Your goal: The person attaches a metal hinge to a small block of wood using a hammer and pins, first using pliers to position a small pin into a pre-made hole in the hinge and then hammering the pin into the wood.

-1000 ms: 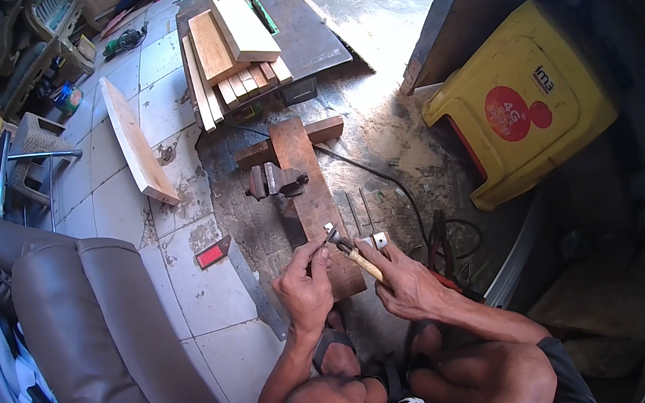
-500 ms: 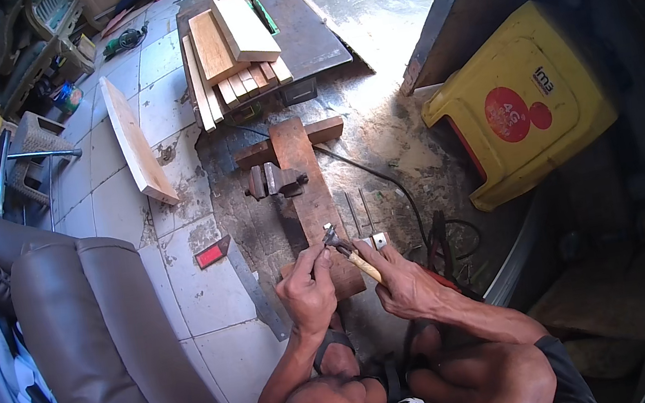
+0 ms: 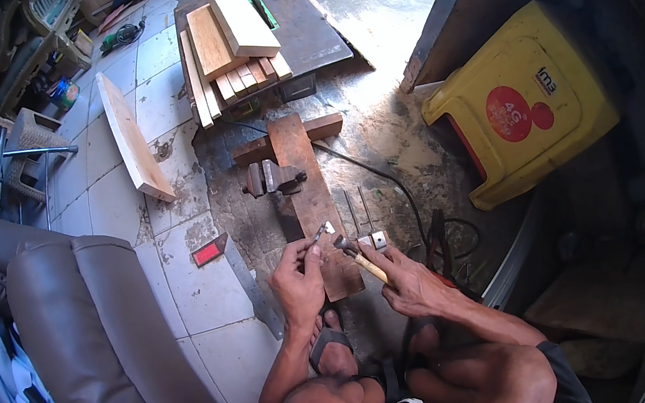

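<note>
My left hand point(image 3: 299, 281) pinches a thin dark metal piece point(image 3: 320, 233) over the brown wooden plank point(image 3: 304, 197) in front of me. Its exact kind is too small to make out. By its tip a small pale piece point(image 3: 329, 227) shows on the plank. My right hand point(image 3: 410, 281) is closed round the light wooden handle of a hammer point(image 3: 370, 267), whose dark metal head is tilted toward my left hand and apart from the metal piece. Just beyond my right fingers lies a small block with two thin rods point(image 3: 378, 240).
A metal vise point(image 3: 273, 177) sits on the plank's far left side. Beyond it, stacked timber point(image 3: 245, 29) lies on a dark low table point(image 3: 308, 43). A red-handled square point(image 3: 210, 251) is on the left tiles, near a brown cushioned seat point(image 3: 120, 312). To the right stands a yellow stool point(image 3: 561, 77).
The hammer head has come away from the metal piece, down and to the right. My left hand has shifted slightly left, and the pale piece on the plank shows more plainly.
</note>
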{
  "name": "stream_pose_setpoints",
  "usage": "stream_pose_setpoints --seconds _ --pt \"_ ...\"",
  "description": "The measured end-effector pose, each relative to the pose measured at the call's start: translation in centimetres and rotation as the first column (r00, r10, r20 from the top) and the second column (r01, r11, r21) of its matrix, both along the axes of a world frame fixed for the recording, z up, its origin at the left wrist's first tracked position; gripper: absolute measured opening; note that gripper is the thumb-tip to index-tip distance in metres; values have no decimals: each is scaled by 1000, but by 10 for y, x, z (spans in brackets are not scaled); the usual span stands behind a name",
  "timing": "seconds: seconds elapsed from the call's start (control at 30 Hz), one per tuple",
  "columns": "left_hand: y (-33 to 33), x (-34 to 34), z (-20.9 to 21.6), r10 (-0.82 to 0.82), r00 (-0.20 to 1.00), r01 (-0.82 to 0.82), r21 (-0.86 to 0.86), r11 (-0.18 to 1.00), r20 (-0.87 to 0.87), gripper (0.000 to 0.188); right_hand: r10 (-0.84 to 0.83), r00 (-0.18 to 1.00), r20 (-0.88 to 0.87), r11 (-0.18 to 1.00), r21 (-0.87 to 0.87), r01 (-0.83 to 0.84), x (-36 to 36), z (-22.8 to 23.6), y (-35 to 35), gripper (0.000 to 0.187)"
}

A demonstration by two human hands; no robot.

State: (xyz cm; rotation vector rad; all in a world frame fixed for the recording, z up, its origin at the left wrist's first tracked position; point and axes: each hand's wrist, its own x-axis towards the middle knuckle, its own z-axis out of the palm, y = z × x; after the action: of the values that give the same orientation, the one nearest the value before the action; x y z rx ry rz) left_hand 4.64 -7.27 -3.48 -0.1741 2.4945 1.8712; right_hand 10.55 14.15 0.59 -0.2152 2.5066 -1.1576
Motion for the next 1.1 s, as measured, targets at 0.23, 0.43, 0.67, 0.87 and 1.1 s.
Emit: stream_pose_setpoints --seconds 0.23,0.43,0.67,0.87,1.1 --pt "-19 7 -44 -16 966 -44 225 973 258 14 -80 980 181 996 45 73 0 -4 5 85" --pt "-16 12 -47 -183 914 -90 622 778 361 26 -149 977 149 988 -14 153 -5 -7 6 83" --pt "5 2 -57 -147 971 20 549 835 190 23 -132 990 44 990 -50 134 0 -12 5 84" --pt "18 -1 -96 11 989 -19 -55 998 -148 18 -127 957 -259 986 -134 95 -21 23 -15 73" --pt "22 1 -93 -3 999 1 -51 999 -39 18 -63 982 -178 997 23 68 -18 -30 -17 63"
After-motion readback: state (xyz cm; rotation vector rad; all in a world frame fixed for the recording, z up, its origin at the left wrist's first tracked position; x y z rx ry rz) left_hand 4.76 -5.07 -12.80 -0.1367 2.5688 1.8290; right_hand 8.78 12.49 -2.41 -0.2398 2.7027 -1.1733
